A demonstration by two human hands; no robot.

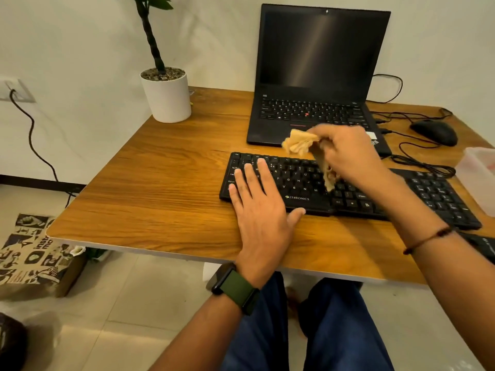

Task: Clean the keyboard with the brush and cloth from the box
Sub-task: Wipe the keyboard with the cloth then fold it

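Observation:
A black keyboard (pixel 300 180) lies on the wooden table (pixel 166 188) in front of me. My left hand (pixel 259 207) rests flat on its left end, fingers straight over the keys. My right hand (pixel 345 153) hovers above the keyboard's middle and grips a crumpled yellow cloth (pixel 298 141); one end of the cloth hangs down to the keys. The clear plastic box (pixel 479 178) stands at the table's right edge. No brush is visible.
An open black laptop (pixel 316 76) stands behind the keyboard. A black mouse (pixel 435 132) with cables lies at the back right. A white pot with a plant (pixel 167 95) sits at the back left corner. A patterned bag (pixel 29 253) rests on the floor left.

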